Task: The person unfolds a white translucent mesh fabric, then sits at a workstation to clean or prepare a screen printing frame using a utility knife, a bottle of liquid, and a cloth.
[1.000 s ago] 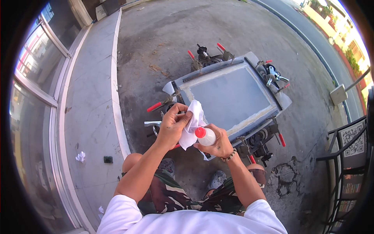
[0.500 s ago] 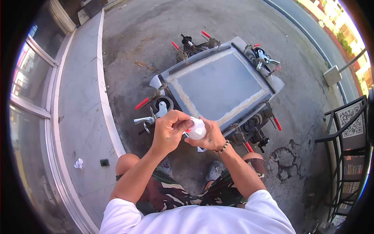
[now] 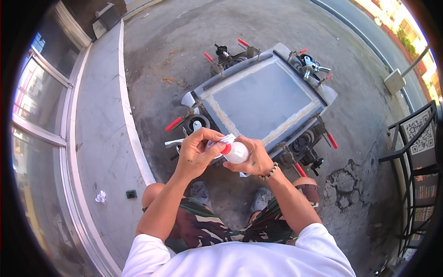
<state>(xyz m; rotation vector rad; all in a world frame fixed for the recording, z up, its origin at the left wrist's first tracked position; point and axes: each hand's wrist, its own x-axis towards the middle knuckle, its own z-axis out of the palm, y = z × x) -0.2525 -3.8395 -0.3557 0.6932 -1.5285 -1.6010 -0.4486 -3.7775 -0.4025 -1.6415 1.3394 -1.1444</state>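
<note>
A small white bottle [image 3: 238,153] with a red cap [image 3: 226,149] lies tilted in my right hand [image 3: 259,159], its fingers wrapped round the body. At the cap end, my left hand [image 3: 198,151] is closed in a pinch on a crumpled white tissue [image 3: 228,138], with the thumb against the red cap. Just beyond both hands is a framed grey panel [image 3: 260,99] with a pale, rough border. Red-handled clamps [image 3: 173,123] grip its edges, and the frame stands over caster wheels [image 3: 197,123].
To the left, a tiled ledge [image 3: 99,138] runs beside glass doors [image 3: 39,90]. A crumpled white paper [image 3: 100,197] and a small dark block [image 3: 131,194] lie on it. A black metal rack [image 3: 408,143] stands at right, near cracked concrete [image 3: 342,187].
The bottle has turned so that its red cap shows more, and the tissue now sits above the cap. Both hands keep their hold. The whole view has shifted slightly.
</note>
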